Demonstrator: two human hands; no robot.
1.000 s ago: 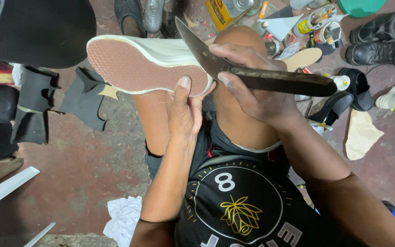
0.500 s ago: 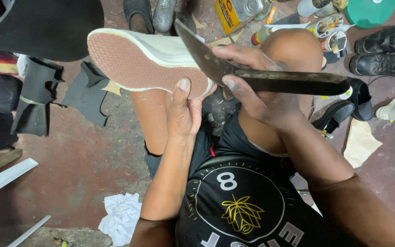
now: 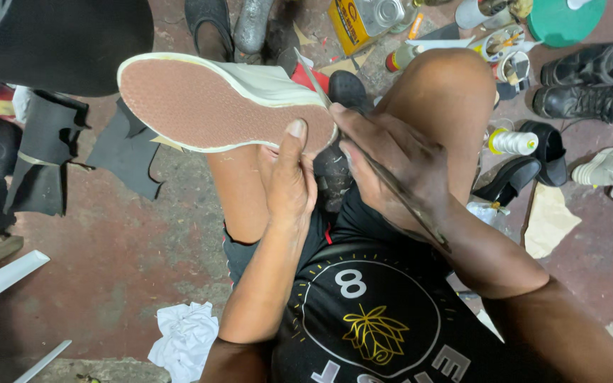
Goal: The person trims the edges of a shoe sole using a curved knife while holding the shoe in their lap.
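Note:
A white shoe [image 3: 257,81] lies sole-up across my left knee, its reddish-brown sole [image 3: 207,103] facing me. My left hand [image 3: 286,181] grips the shoe's heel end from below, thumb pressed against the sole's edge. My right hand [image 3: 399,167] is closed on a long flat metal knife [image 3: 374,163], seen edge-on now. The blade's tip reaches the seam between the sole and the white upper at the heel. The handle runs back over my right wrist.
Black rubber and leather pieces [image 3: 51,156] lie on the red floor at left. A yellow glue can [image 3: 363,21], small bottles [image 3: 511,142], black boots [image 3: 590,89], a white shoe [image 3: 611,167] and a green lid [image 3: 565,18] crowd the upper right. A crumpled white rag [image 3: 186,337] lies below.
The knife has turned from showing its broad flat side to edge-on, and its tip has moved in against the heel seam. My left hand still holds the shoe.

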